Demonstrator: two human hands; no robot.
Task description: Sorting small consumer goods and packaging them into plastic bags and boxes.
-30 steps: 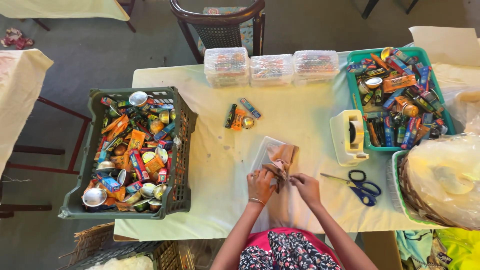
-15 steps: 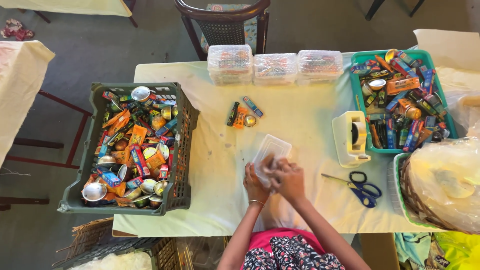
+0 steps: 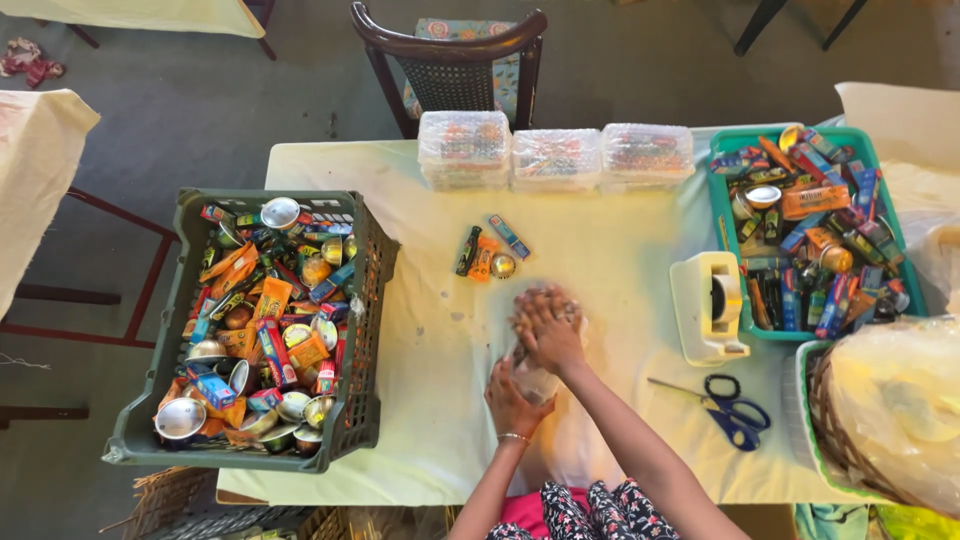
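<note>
Both my hands work a clear plastic packet (image 3: 536, 382) that lies on the pale yellow tablecloth (image 3: 620, 250) near the front edge. My left hand (image 3: 510, 402), a bracelet on its wrist, grips the packet's near end. My right hand (image 3: 548, 328) is blurred and lies curled over its far end, pressing down. What is inside the packet is hidden. Just beyond my hands lies a small group of loose items (image 3: 490, 254): a dark stick, an orange wrapper, a blue pack and a small gold round piece.
A dark green crate (image 3: 372, 300) full of wrapped goods and small tins stands at the left. At the right are a teal tray (image 3: 722, 215) of similar goods, a cream tape dispenser (image 3: 708, 305), blue-handled scissors (image 3: 728, 408) and a plastic-covered basket (image 3: 890, 410). Three clear lidded boxes (image 3: 556, 158) and a chair (image 3: 450, 60) are at the back.
My hands have gone from holding the packet up between them to lying one beyond the other on it. My right hand has moved over the far end.
</note>
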